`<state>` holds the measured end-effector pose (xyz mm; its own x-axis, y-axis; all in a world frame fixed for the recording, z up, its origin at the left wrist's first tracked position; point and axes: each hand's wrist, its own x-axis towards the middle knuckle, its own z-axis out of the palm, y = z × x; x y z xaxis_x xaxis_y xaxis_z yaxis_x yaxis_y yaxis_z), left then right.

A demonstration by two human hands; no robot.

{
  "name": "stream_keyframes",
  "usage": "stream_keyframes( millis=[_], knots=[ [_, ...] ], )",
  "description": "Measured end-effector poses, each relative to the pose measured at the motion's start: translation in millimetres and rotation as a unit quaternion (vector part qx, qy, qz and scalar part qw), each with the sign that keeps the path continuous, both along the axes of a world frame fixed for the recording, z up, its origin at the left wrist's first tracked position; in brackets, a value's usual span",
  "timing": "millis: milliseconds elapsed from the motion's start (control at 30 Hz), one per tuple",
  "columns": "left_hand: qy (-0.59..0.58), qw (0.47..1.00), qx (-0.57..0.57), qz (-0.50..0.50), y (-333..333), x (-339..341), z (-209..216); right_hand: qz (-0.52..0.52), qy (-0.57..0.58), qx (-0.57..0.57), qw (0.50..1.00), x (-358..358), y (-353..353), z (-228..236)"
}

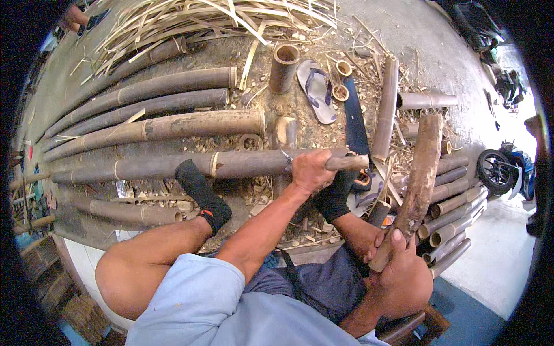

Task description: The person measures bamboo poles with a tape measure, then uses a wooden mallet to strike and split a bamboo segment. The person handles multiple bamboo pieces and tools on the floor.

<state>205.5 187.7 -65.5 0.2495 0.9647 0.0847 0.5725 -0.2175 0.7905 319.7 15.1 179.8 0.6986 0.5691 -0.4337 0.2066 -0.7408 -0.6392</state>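
My left hand (311, 172) is closed round the pale wooden handle (348, 163) of a bladed tool. Only a sliver of metal shows past the fingers, against a long brown bamboo pole (184, 166), so its exact kind is hidden. The pole lies across in front of me. My left foot, in a black sock (202, 196), rests against it, and my other black-socked foot is beside its right end. In my right hand (398, 254) a thick, rough wooden club (420, 179) is gripped by its lower end, standing upright above my right knee.
Several bamboo poles (167, 126) lie on the left, with split strips (202, 23) heaped behind. A short bamboo section (283, 69) stands near a flip-flop (317, 92) and a saw (354, 115). Cut bamboo tubes (453, 210) are stacked right; a motorcycle wheel (496, 172) stands beyond. Shavings litter the floor.
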Motion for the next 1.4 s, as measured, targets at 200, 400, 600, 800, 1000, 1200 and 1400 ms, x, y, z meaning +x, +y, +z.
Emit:
stream_keyframes(
  millis=[200,400,600,800,1000,1200,1400],
  knots=[
    [-0.309,0.893,-0.115,0.305,98,-25,60,0.098,-0.094,0.028,0.99,13,-17,-23],
    [-0.49,0.824,-0.017,0.284,168,-120,99,0.066,-0.09,-0.018,0.994,6,-9,-35],
    [-0.642,0.723,-0.079,0.243,249,-104,103,-0.021,0.125,0.206,0.97,-25,12,-40],
    [-0.538,0.786,-0.101,0.288,281,-73,73,-0.03,0.131,0.195,0.971,-21,21,-28],
    [-0.459,0.828,-0.113,0.3,283,-67,53,0.005,0.133,0.192,0.972,-23,15,-23],
    [-0.696,0.68,-0.07,0.221,246,-93,90,0.065,0.156,0.37,0.913,-39,15,-35],
    [-0.699,0.655,-0.141,0.25,105,-149,75,0.058,0.212,0.274,0.936,-60,14,-48]
  ],
)
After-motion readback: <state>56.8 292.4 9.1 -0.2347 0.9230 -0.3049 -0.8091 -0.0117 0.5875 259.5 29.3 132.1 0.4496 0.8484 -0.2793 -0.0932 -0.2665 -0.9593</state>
